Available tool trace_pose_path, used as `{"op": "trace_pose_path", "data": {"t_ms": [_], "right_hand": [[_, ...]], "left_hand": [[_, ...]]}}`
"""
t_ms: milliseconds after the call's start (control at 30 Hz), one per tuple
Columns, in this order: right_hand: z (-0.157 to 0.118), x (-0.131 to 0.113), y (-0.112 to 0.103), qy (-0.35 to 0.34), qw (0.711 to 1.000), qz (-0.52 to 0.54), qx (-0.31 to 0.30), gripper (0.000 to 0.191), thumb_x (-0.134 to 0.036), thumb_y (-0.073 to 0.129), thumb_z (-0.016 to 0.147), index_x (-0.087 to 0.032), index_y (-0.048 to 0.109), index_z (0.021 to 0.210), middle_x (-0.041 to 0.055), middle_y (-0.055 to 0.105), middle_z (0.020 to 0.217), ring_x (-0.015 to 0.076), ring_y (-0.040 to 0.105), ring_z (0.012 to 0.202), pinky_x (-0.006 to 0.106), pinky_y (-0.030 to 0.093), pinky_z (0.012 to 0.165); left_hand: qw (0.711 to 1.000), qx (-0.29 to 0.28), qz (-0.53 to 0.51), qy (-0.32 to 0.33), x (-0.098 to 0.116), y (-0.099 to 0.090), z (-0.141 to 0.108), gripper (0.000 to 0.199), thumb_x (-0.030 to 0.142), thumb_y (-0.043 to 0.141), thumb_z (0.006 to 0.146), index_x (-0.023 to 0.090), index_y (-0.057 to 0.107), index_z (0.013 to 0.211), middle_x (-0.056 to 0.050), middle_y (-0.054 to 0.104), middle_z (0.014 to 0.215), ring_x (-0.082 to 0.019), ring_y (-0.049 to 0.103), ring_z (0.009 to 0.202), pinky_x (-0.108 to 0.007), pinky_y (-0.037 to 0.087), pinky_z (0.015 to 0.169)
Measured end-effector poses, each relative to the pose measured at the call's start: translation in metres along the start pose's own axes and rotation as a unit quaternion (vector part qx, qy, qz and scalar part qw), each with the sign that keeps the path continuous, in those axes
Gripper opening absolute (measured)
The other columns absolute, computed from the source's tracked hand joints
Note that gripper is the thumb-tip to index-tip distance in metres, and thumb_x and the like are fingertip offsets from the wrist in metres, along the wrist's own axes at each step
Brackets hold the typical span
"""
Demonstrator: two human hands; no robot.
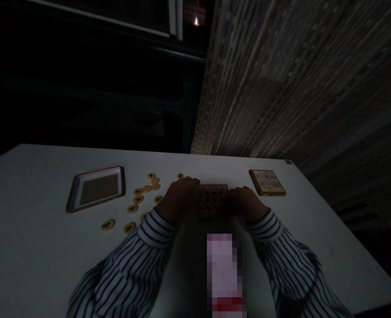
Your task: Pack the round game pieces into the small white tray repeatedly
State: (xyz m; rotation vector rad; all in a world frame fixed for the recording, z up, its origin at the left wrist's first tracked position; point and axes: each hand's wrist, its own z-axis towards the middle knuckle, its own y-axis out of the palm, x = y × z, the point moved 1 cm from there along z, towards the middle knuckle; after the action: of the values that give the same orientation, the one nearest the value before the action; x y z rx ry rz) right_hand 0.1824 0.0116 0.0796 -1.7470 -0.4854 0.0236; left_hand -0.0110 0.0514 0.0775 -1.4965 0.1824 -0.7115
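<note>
In the dim middle of the table, a small open box (pixel 212 186) holds several round Chinese chess pieces (pixel 212 201) in tidy rows. My left hand (pixel 180 198) is curled against the box's left side, its fingertips at the far left corner. On the opposite side my right hand (pixel 247 204) grips the right edge with bent fingers. Both palms and some fingertips are hidden. Loose pale wooden chess pieces (pixel 132 209) lie scattered left of my left hand, some with dark characters facing up. One loose piece (pixel 158 199) lies close beside that hand.
A shallow rectangular tray or lid (pixel 72 194) lies at the left of the white table (pixel 49 247). A flat printed box (pixel 268 182) rests at the right. Behind the table's far edge hangs a string curtain (pixel 241 88). The room is dark.
</note>
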Motion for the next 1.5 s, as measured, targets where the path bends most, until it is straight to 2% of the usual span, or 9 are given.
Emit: {"op": "trace_pose_path", "data": {"t_ms": [200,533,867,1067,1500], "right_hand": [[-0.003,0.001,-0.005,0.002,1.000,0.013,0.002,0.022,-0.026,0.044,0.081,-0.015,0.062,0.085,0.0128,0.063,0.090,0.0205,0.058,0.085,0.030,0.038,0.069],[-0.020,0.010,-0.002,-0.010,0.999,0.050,0.004,0.024,-0.034,0.045,0.079,-0.021,0.062,0.089,0.0066,0.064,0.089,0.0192,0.058,0.082,0.031,0.037,0.070],[-0.014,0.002,-0.003,-0.017,0.999,0.029,-0.005,0.028,-0.034,0.042,0.081,-0.016,0.063,0.083,0.0106,0.064,0.084,0.0196,0.060,0.078,0.030,0.039,0.068],[-0.013,0.000,-0.005,-0.021,0.999,0.023,-0.033,0.027,-0.030,0.043,0.081,-0.015,0.064,0.086,0.0123,0.065,0.086,0.0215,0.061,0.081,0.031,0.041,0.069],[-0.010,0.001,-0.004,-0.018,0.999,0.023,-0.038,0.026,-0.030,0.045,0.080,-0.015,0.064,0.089,0.0133,0.065,0.087,0.0218,0.061,0.083,0.031,0.041,0.071]], "left_hand": [[1.000,0.005,0.001,0.001,-0.001,0.002,0.002,0.029,0.034,0.038,0.084,0.018,0.054,0.103,-0.009,0.059,0.101,-0.020,0.054,0.093,-0.033,0.042,0.077],[0.999,0.017,0.001,0.030,-0.004,0.004,0.003,0.031,0.035,0.036,0.084,0.017,0.053,0.103,-0.009,0.060,0.097,-0.020,0.055,0.090,-0.032,0.042,0.075],[0.999,0.017,0.005,0.032,-0.007,0.004,0.004,0.031,0.035,0.036,0.085,0.017,0.052,0.104,-0.009,0.060,0.098,-0.020,0.055,0.091,-0.032,0.042,0.077],[0.999,0.021,0.014,0.034,-0.007,0.004,0.003,0.031,0.035,0.037,0.084,0.016,0.052,0.104,-0.009,0.060,0.099,-0.020,0.056,0.089,-0.032,0.043,0.074],[0.999,0.020,0.009,0.033,-0.007,0.003,0.003,0.030,0.034,0.038,0.084,0.016,0.053,0.103,-0.009,0.060,0.098,-0.020,0.055,0.090,-0.032,0.043,0.074]]}}
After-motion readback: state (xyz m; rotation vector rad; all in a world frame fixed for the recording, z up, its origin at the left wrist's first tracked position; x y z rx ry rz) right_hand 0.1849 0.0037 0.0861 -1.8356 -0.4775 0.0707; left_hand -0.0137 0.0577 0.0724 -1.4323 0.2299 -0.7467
